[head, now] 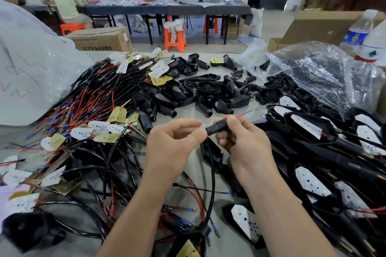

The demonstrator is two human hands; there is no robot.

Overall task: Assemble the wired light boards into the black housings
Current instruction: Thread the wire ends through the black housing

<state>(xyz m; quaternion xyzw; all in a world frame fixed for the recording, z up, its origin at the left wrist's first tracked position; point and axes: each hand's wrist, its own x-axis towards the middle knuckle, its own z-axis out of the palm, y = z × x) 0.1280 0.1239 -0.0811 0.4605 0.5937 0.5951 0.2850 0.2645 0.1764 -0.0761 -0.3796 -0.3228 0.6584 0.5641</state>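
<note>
Right hand (244, 142) fingers grip a black housing (217, 127) stem, with a red wire (243, 115) poking out on the far right. Left hand (173, 140) fingers pinch the black cable (212, 173) at the stem's left end.

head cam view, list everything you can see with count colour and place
wired light boards: many, white and gold, black and red leads, piled left
empty housings: many, black, heaped centre
fitted housings: many, black with white boards, right
plastic bag: one, clear, far right
water bottles: two, clear, right edge
cardboard boxes: several, brown, background
stools: three, orange, background
people: five, background
held housing: one, black, between the hands, red wire out its stem
left hand: at the housing's end, grip unclear
right hand: pinches held housing's stem
</note>
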